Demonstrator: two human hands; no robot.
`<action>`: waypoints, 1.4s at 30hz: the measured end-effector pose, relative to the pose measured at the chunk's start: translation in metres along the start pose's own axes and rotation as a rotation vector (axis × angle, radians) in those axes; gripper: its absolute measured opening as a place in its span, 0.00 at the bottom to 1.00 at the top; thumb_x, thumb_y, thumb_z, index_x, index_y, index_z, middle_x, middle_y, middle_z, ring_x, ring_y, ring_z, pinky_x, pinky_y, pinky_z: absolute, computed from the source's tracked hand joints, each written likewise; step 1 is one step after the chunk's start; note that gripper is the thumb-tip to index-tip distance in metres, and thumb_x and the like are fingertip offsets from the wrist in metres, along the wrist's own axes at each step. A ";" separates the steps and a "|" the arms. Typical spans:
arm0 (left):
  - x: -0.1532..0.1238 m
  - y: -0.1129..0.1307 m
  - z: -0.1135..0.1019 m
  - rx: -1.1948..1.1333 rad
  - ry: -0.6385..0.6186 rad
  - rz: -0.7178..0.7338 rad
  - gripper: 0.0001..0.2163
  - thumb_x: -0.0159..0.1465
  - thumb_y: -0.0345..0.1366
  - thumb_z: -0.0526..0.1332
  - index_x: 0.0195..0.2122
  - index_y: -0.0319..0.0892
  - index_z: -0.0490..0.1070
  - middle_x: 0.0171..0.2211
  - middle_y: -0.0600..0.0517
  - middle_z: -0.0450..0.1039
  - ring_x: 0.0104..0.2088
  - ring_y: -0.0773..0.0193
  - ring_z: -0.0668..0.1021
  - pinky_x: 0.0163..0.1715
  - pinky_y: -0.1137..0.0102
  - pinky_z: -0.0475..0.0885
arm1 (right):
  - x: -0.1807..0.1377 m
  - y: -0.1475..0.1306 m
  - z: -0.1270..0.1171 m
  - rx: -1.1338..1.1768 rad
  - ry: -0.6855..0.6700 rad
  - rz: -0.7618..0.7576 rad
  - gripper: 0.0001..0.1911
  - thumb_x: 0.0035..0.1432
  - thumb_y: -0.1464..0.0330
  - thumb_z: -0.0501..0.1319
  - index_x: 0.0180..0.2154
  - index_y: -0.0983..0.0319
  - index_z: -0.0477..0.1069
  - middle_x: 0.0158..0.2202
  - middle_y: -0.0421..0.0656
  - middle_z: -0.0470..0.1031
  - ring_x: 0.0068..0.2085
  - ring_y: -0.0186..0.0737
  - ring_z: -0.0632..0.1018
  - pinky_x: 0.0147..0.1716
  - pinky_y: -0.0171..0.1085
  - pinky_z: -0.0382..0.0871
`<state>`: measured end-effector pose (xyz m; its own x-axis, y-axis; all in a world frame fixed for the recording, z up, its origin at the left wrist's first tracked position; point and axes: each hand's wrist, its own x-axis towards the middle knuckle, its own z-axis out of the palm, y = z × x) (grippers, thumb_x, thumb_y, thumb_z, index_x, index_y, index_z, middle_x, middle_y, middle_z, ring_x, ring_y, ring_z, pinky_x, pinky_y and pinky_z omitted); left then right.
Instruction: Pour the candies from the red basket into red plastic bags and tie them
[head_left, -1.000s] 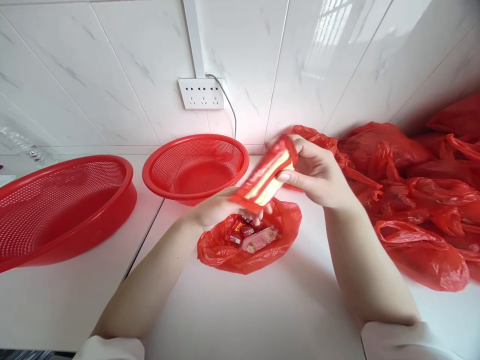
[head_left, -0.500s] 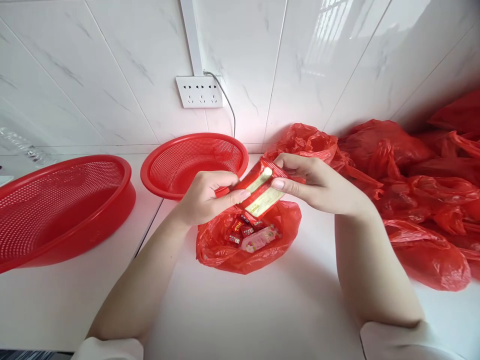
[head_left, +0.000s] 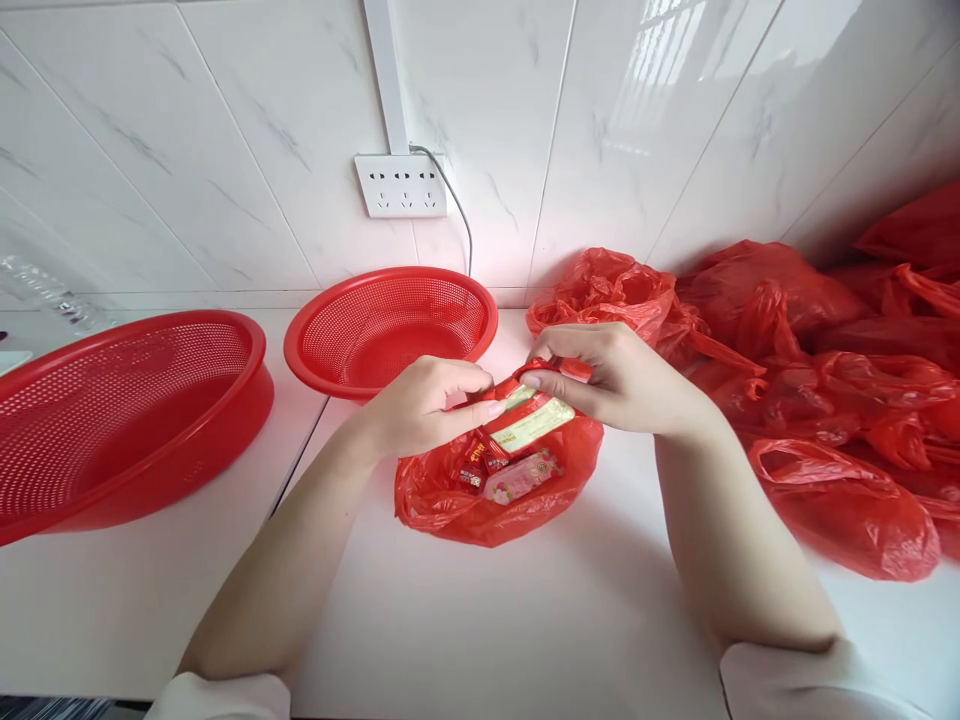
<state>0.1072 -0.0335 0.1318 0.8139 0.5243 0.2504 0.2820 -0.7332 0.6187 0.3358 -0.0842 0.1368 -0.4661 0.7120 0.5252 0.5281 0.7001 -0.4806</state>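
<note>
A red snack packet (head_left: pixel 534 426) with pale yellow panels slants low over the back of an open red plastic bag (head_left: pixel 491 525). My left hand (head_left: pixel 424 405) pinches its left side, thumb on top and fingers behind. At the packet's upper edge, my right hand (head_left: pixel 607 375) is closed with the thumb in front; crumpled red film there hides exactly where the fingers grip. In the bag lie a pink packet (head_left: pixel 521 478) with a printed pattern and several small red wrapped pieces (head_left: pixel 480 460).
A red perforated basket (head_left: pixel 322 372) stands behind my left hand, with a larger red basket (head_left: pixel 251 365) farther left. Filled red plastic bags (head_left: pixel 847 510) are heaped at the right. A socket panel (head_left: pixel 401 186) with a cable is on the tiled wall. A clear plastic bottle (head_left: pixel 52 295) lies far left.
Both hands have lowered the red packet toward the bag, and it now overlaps the bag's back part. My right hand has shifted slightly left and its fingers are more curled.
</note>
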 end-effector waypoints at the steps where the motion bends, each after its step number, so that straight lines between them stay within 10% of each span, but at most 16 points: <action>1: 0.000 0.001 0.000 0.036 0.012 -0.011 0.12 0.64 0.37 0.58 0.24 0.42 0.62 0.22 0.57 0.61 0.24 0.70 0.64 0.24 0.72 0.60 | 0.000 0.001 0.001 -0.008 0.003 0.005 0.08 0.63 0.68 0.62 0.30 0.63 0.70 0.26 0.38 0.69 0.27 0.31 0.67 0.27 0.33 0.62; 8: -0.001 0.009 0.003 0.356 0.154 0.127 0.11 0.64 0.39 0.60 0.27 0.42 0.62 0.24 0.58 0.61 0.26 0.68 0.65 0.38 0.68 0.64 | 0.002 0.002 0.008 -0.002 -0.024 -0.014 0.07 0.63 0.69 0.61 0.31 0.62 0.70 0.26 0.37 0.68 0.27 0.31 0.67 0.27 0.33 0.62; 23: 0.001 0.005 0.003 0.385 0.364 0.368 0.14 0.64 0.30 0.58 0.24 0.43 0.54 0.21 0.57 0.57 0.25 0.67 0.63 0.34 0.68 0.65 | 0.004 -0.001 0.010 0.278 0.086 0.103 0.14 0.63 0.59 0.62 0.45 0.60 0.70 0.44 0.45 0.75 0.40 0.39 0.76 0.37 0.36 0.70; 28: 0.001 0.009 0.005 0.385 0.573 0.268 0.13 0.63 0.32 0.60 0.23 0.43 0.57 0.21 0.56 0.60 0.25 0.66 0.66 0.37 0.64 0.66 | 0.005 0.002 0.011 0.246 0.133 0.109 0.13 0.60 0.58 0.64 0.34 0.63 0.72 0.31 0.42 0.72 0.33 0.37 0.72 0.34 0.37 0.67; 42: -0.001 0.015 0.008 0.050 0.323 0.151 0.10 0.63 0.32 0.60 0.25 0.43 0.61 0.22 0.56 0.61 0.24 0.68 0.65 0.28 0.68 0.63 | 0.006 0.002 0.020 0.220 0.094 -0.001 0.05 0.57 0.71 0.63 0.30 0.62 0.68 0.27 0.39 0.67 0.29 0.34 0.67 0.28 0.35 0.61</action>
<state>0.1145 -0.0486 0.1341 0.6479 0.5124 0.5636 0.2017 -0.8289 0.5217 0.3200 -0.0776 0.1251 -0.3928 0.7106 0.5838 0.3559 0.7028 -0.6160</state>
